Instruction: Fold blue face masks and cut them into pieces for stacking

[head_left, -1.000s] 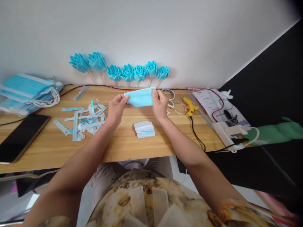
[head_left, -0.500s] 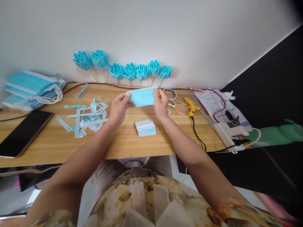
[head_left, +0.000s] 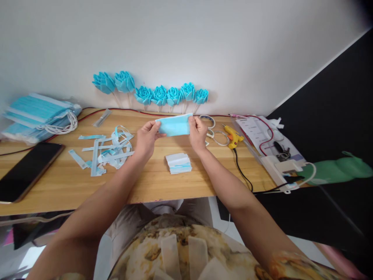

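Between my two hands a piece of blue face mask fabric (head_left: 175, 126) is stretched out flat above the table. My left hand (head_left: 148, 136) pinches its left end between thumb and fingers. The right end is gripped by my right hand (head_left: 198, 131) in the same way. Below them on the wood lies a small stack of folded white and blue mask pieces (head_left: 178, 163). To the left of my left hand is a loose pile of cut mask strips and ear loops (head_left: 112, 149).
Several blue fabric flowers (head_left: 160, 96) on sticks lean against the wall. Face masks (head_left: 37, 112) and a phone (head_left: 30, 171) lie at the left. On the right are a yellow glue gun (head_left: 233, 136) with its cord, tape (head_left: 207, 121), papers (head_left: 256, 134), a power strip (head_left: 275, 171) and a green bottle (head_left: 335, 170).
The view has tilted up slightly, so the table sits lower in the picture. The fabric looks a little narrower from top to bottom; both hands still hold its ends.
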A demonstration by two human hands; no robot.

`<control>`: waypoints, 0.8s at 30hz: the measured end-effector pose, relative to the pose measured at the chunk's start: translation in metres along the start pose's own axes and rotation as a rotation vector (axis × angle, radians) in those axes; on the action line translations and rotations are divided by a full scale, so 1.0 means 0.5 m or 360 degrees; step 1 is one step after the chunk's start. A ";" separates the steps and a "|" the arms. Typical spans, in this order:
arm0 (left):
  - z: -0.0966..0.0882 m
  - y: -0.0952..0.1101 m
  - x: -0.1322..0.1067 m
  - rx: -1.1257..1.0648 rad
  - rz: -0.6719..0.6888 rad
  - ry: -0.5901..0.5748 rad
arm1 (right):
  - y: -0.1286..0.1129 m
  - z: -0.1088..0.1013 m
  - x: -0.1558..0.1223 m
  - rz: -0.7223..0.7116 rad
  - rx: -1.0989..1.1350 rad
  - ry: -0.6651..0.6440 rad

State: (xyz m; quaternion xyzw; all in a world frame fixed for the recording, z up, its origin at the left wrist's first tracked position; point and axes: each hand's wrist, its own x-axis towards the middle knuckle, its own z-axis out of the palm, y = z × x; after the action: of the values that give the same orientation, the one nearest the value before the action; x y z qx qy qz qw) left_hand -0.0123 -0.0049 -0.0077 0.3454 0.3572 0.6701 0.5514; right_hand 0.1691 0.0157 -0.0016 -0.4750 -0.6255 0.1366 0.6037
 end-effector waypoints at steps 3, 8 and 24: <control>0.003 0.007 -0.003 -0.0022 -0.0010 -0.0064 | 0.007 0.001 0.002 0.0009 0.0027 0.0011; 0.004 0.011 -0.004 -0.0117 -0.0057 -0.0200 | 0.036 0.016 0.004 0.0200 0.0228 0.0040; -0.008 0.069 0.000 0.1060 0.0762 -0.0533 | -0.052 -0.013 0.000 -0.0500 -0.0343 -0.0564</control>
State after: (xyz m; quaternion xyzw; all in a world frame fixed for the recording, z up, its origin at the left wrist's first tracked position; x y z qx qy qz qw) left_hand -0.0329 -0.0103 0.0199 0.6811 0.3692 0.5621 0.2895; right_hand 0.1639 -0.0003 0.0191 -0.4024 -0.7985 0.0548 0.4444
